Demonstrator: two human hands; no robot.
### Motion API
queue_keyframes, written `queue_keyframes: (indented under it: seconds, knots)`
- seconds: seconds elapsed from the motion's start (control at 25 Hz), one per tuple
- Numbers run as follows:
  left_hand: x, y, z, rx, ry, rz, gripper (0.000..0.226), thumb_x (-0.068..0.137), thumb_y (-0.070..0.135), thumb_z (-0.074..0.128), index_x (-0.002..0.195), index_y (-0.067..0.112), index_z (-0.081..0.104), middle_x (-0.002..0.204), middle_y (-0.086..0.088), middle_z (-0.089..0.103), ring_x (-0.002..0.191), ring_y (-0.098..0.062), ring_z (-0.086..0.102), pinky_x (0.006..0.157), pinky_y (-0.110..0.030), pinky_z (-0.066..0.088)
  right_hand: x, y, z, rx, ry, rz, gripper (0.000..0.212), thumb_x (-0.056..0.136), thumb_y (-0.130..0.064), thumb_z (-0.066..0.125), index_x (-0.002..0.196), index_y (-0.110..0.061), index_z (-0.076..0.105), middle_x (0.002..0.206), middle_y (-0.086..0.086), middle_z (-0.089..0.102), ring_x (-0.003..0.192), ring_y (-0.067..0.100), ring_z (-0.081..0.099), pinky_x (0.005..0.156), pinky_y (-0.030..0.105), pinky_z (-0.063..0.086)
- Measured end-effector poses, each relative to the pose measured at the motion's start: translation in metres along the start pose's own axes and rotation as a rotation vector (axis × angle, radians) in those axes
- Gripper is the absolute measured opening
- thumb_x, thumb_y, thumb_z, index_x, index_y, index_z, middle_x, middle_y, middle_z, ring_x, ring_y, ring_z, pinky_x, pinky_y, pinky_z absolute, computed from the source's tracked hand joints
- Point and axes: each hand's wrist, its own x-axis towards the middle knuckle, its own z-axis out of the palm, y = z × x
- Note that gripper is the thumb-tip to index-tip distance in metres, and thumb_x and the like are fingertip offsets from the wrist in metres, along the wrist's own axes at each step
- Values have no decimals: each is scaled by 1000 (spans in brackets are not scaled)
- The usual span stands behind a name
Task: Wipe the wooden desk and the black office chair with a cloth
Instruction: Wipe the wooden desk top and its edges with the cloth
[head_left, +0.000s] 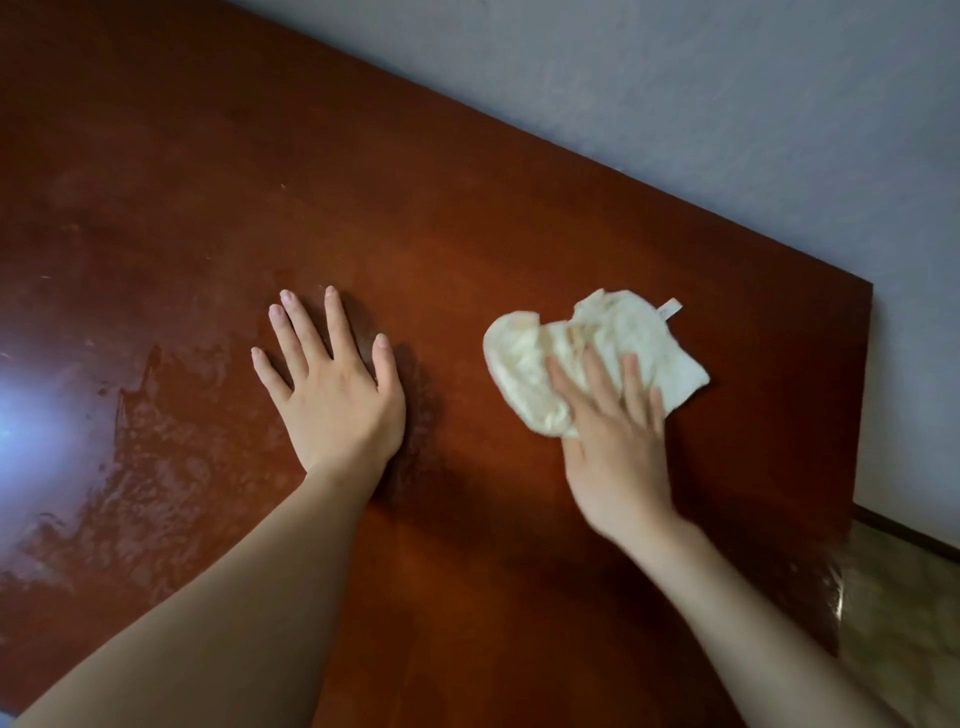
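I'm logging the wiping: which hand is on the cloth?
The right hand, fingers spread over the white cloth; the left hand lies flat on the bare wooden desk, touching no cloth.

head view, looking steeply down, close over the desk (467, 208), tilted frame

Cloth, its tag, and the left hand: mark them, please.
cloth (524, 358), head view, crumpled middle
tag (670, 307), head view, white strip at far corner
left hand (337, 400), head view, back of the hand
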Motion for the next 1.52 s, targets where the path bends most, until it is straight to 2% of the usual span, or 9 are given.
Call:
queue_keyframes:
  seconds: [0.08, 0.12, 0.28, 0.6, 0.84, 1.08, 1.28, 1.44, 1.52]
  knots:
    - [0, 0, 0, 3, -3, -2, 60, 99, 46, 14, 153, 23, 1, 160, -9, -9, 146, -20, -15, 117, -46, -10, -19, -13, 10, -16, -18, -144, 64, 88, -18, 48, 146, -39, 29, 157, -2, 22, 145, 40, 8, 114, 58, 13]
    - [0, 0, 0, 1, -3, -6, 59, 99, 46, 13, 153, 24, 1, 160, -8, -9, 146, -19, -15, 117, -45, -10, -18, -18, 11, -30, -39, -199, 64, 87, -19, 46, 146, -39, 27, 158, -2, 19, 145, 40, 6, 114, 59, 10]
    - [-1, 1, -1, -13, -2, -6, 59, 99, 48, 9, 153, 24, 2, 160, -7, -9, 146, -18, -15, 117, -45, -10, 38, -40, -6, -26, -131, -329, 68, 96, -17, 38, 148, -47, 6, 160, -10, -8, 145, 27, -20, 117, 50, -10]
    - [0, 1, -2, 7, -16, -28, 64, 94, 51, 1, 152, 25, -2, 160, -4, -13, 145, -16, -19, 117, -43, -12, 209, -82, -26, -94, -155, -339, 50, 103, -35, 21, 148, -47, 3, 160, -9, -7, 147, 24, -10, 119, 45, -2]
    - [0, 2, -2, -5, -15, -17, 67, 91, 54, -4, 152, 26, -4, 159, -3, -15, 144, -16, -21, 117, -43, -13, 254, -59, -43, -72, -185, -154, 50, 103, -39, 19, 149, -43, 0, 160, -6, -9, 147, 25, -10, 119, 43, -1]
    - [1, 0, -2, -14, -17, -10, 66, 91, 53, -4, 152, 25, -6, 159, -4, -15, 144, -17, -21, 117, -43, -13, 226, -64, -38, -25, -104, -60, 54, 102, -32, 26, 150, -40, 3, 161, -1, -6, 147, 28, -7, 120, 42, 1]
    - [0, 2, -3, -15, -20, -8, 67, 91, 53, -5, 152, 25, -6, 159, -5, -15, 145, -18, -21, 117, -45, -12, 140, -54, -20, -117, -36, -264, 62, 97, -24, 37, 151, -36, 9, 161, 2, 5, 147, 29, 1, 120, 43, 7]
    - [0, 1, -3, -21, -16, -2, 68, 91, 54, -5, 152, 23, -5, 160, -6, -12, 145, -19, -20, 118, -45, -11, 52, -56, 4, -72, 54, -394, 70, 84, -15, 57, 147, -30, 32, 154, 6, 31, 143, 35, 23, 115, 48, 19]
    - [0, 2, -3, -13, -18, 0, 68, 91, 54, -5, 152, 23, -5, 160, -6, -13, 145, -18, -20, 118, -44, -11, 27, -48, 13, -58, 38, -431, 66, 85, -20, 55, 146, -31, 32, 154, 2, 31, 143, 32, 22, 114, 46, 19]
